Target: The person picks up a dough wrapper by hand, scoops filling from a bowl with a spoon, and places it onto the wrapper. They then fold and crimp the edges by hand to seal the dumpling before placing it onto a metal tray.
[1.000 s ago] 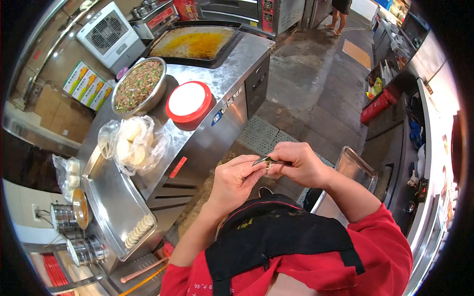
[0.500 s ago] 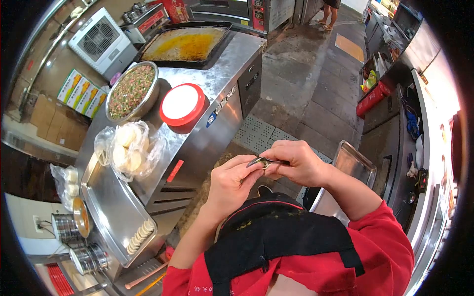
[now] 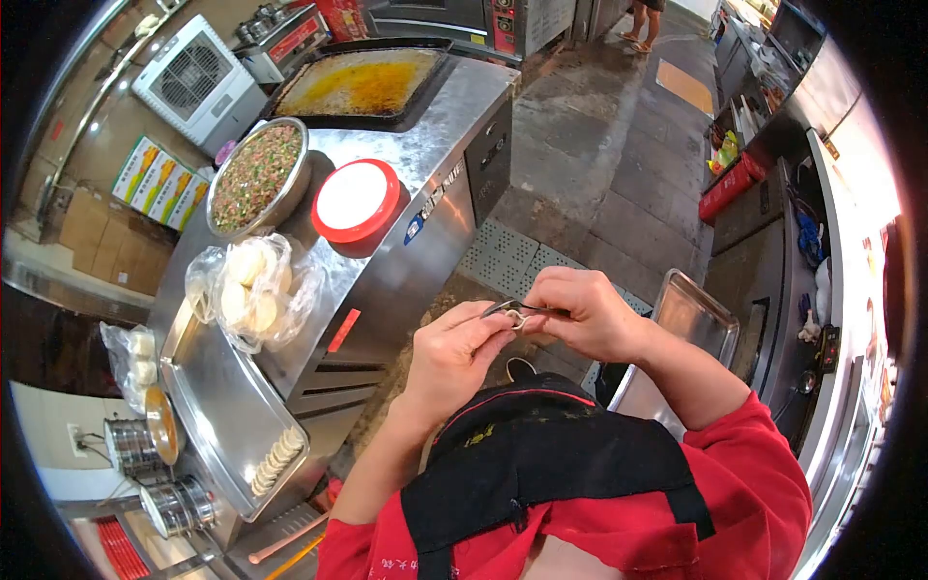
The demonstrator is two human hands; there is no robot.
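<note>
In front of my apron, my left hand [image 3: 452,350] is closed, pinching a small pale dumpling [image 3: 518,318] between thumb and fingers. My right hand [image 3: 590,314] meets it, its fingers wrapped round a thin dark metal spatula [image 3: 544,309] whose end reaches the dumpling. Fingers hide much of both. To the left, a steel tray [image 3: 217,416] bears a row of folded dumplings [image 3: 277,462] near its front corner. Round dough wrappers [image 3: 253,290] sit in a clear plastic bag. Beyond them stands a steel bowl of minced meat filling with green bits [image 3: 259,179].
A red tub with a white top [image 3: 356,201] sits on the steel counter [image 3: 454,116]. Behind it lies an oily black baking tray [image 3: 372,82]. Another metal tray [image 3: 698,319] is to my right. A person's legs [image 3: 646,27] show at the far end of the floor.
My right hand has shifted slightly, and more of the pale dumpling shows between my fingers. The spatula lies a little higher and flatter. My left hand stays nearly in place.
</note>
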